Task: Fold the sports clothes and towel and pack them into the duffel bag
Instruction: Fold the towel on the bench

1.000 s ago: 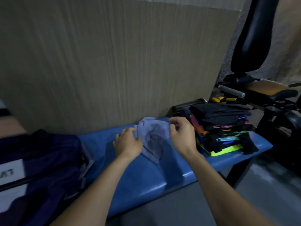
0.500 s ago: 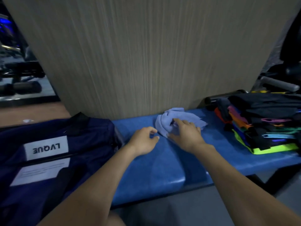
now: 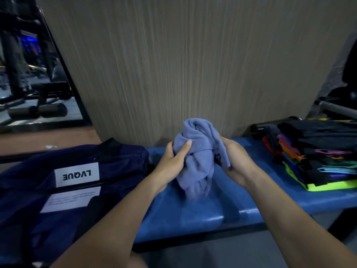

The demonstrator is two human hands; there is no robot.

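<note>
Above padded blue bench [image 3: 193, 215], both hands grip bunched, soft towel [image 3: 197, 155].

body: two bare forearms | hands [image 3: 170, 163] bare | no sleeves visible

You have open blue desk [image 3: 193, 215] surface along the front edge, below the bunched towel [image 3: 197, 151] that both hands hold above the desk's middle. Toward the left end, the navy duffel bag [image 3: 58, 190] blocks the way. At the right end, the stack of folded sports clothes [image 3: 318, 153] fills the surface. The wood-grain panel [image 3: 173, 64] closes off the back edge.
</note>
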